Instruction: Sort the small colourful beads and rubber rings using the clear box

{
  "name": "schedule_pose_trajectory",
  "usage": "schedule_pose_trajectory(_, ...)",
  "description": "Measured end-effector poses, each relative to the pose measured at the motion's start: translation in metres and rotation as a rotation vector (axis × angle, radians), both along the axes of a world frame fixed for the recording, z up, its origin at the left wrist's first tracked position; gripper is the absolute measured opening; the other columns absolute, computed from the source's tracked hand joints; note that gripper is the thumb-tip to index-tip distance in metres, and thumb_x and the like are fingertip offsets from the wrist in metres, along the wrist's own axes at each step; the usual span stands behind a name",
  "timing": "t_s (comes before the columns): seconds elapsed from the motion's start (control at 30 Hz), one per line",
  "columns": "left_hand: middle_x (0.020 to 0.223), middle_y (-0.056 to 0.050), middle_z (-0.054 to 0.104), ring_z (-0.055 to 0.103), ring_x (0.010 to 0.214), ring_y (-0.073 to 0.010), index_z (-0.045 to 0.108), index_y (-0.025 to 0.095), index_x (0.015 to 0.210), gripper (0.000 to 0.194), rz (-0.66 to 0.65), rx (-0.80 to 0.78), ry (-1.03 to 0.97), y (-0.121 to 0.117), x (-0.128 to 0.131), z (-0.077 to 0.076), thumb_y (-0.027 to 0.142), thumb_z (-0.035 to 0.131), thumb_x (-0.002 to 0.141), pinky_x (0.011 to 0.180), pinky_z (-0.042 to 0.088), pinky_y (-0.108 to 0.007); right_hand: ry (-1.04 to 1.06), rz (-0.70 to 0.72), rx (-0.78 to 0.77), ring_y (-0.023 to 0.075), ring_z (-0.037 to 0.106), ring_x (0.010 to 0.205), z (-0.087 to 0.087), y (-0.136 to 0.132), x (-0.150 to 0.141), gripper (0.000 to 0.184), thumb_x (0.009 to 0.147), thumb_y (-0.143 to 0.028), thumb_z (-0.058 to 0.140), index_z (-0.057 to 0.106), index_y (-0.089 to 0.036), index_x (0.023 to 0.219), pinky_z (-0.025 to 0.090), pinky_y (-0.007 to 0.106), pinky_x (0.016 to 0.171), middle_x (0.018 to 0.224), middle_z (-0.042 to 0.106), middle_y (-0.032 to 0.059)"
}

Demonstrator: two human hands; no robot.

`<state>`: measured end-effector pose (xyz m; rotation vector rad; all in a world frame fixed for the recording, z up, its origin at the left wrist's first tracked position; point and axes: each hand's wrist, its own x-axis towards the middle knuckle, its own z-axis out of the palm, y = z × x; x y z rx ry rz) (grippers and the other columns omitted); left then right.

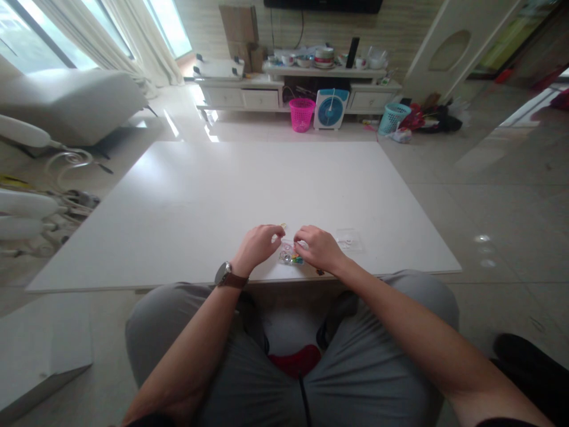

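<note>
My left hand (260, 244), with a watch (223, 274) on its wrist, is closed in a pinch just above the table. A tiny yellowish loop-shaped piece (283, 226) shows at its fingertips. My right hand (317, 246) is also closed, its fingertips over a small clear box (281, 261). Whatever those fingers hold is too small or hidden. Inside the box lie silver rings and several bright small pieces, orange, green and blue, partly covered by the right hand. Right of that hand lies a flat clear lid or tray (358, 242) with small pale bits.
A small dark piece (320, 272) lies at the front edge of the white table (249, 184), below my right wrist. White chairs (26, 204) stand at the left. Beyond the table are a pink basket (301, 115), a blue fan (331, 110) and a low cabinet (262, 98).
</note>
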<state>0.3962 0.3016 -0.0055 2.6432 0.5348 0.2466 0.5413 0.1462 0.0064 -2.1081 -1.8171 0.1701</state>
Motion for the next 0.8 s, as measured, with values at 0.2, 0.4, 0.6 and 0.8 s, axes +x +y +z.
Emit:
schedule_pose_trajectory(0.2, 0.103, -0.007, 0.074, 0.067, 0.094, -0.0238, 0.071, 0.023, 0.096, 0.014, 0.209, 0.016, 0.0, 0.016, -0.007, -0.006, 0.03, 0.059, 0.09, 0.084, 0.048, -0.034, -0.001, 0.004, -0.015, 0.0201, 0.059, 0.095, 0.001, -0.001, 0.0, 0.01, 0.094, -0.025, 0.058, 0.067, -0.02, 0.092, 0.043, 0.029, 0.08, 0.096, 0.066, 0.0056)
schedule_pose_trajectory(0.4, 0.109, -0.008, 0.071, 0.065, 0.098, -0.0252, 0.067, 0.022, 0.105, 0.018, 0.259, -0.038, 0.019, 0.02, -0.003, -0.023, 0.029, 0.057, 0.091, 0.087, 0.048, -0.037, -0.006, 0.007, -0.018, 0.02, 0.059, 0.094, 0.001, -0.001, 0.0, 0.011, 0.095, -0.025, 0.058, 0.067, -0.02, 0.092, 0.043, 0.029, 0.079, 0.095, 0.066, 0.0056)
schedule_pose_trajectory(0.6, 0.104, -0.009, 0.07, 0.065, 0.093, -0.0236, 0.07, 0.021, 0.098, 0.018, 0.3, -0.052, 0.041, 0.027, 0.0, -0.035, 0.028, 0.055, 0.09, 0.085, 0.05, -0.036, -0.005, 0.007, -0.013, 0.0197, 0.059, 0.094, 0.002, -0.001, -0.001, 0.011, 0.095, -0.025, 0.058, 0.067, -0.02, 0.091, 0.042, 0.029, 0.078, 0.095, 0.066, 0.0052)
schedule_pose_trajectory(0.8, 0.094, -0.01, 0.071, 0.064, 0.089, -0.023, 0.07, 0.019, 0.089, 0.015, 0.292, -0.066, 0.077, 0.032, 0.0, -0.04, 0.022, 0.057, 0.084, 0.084, 0.05, -0.035, -0.007, 0.009, -0.012, 0.0196, 0.059, 0.094, 0.001, -0.001, -0.001, 0.011, 0.095, -0.026, 0.058, 0.067, -0.021, 0.09, 0.042, 0.028, 0.076, 0.094, 0.066, 0.0047)
